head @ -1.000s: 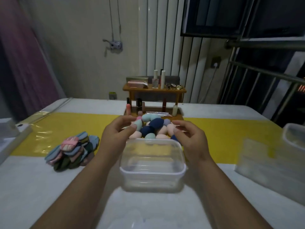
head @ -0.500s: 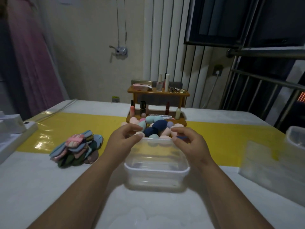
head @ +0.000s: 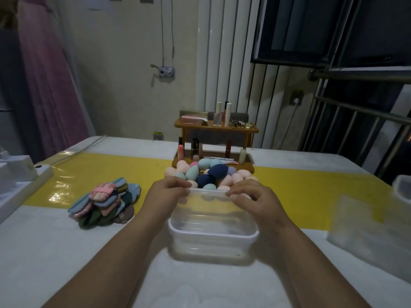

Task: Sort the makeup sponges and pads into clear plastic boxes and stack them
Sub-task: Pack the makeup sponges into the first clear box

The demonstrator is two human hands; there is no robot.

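A clear plastic box [head: 211, 238] stands on the table right in front of me. My left hand [head: 165, 196] and my right hand [head: 251, 198] grip its far rim, fingers curled over the edge, one hand at each far corner. I cannot tell whether that edge is a lid or the box wall. Just behind the box lies a heap of egg-shaped makeup sponges [head: 213, 174] in pink, teal, navy and lilac. To the left, on the table, lies a pile of flat makeup pads [head: 104, 203] in several colours.
A small wooden shelf [head: 215, 130] with bottles and lipsticks stands behind the sponges. More clear plastic containers [head: 367, 230] sit at the right, one further box [head: 402, 192] at the edge. A white box [head: 15, 174] lies far left. A yellow strip crosses the table.
Both hands have come back from the sponge heap and closed on the box's far rim. The camera has tilted up a little.
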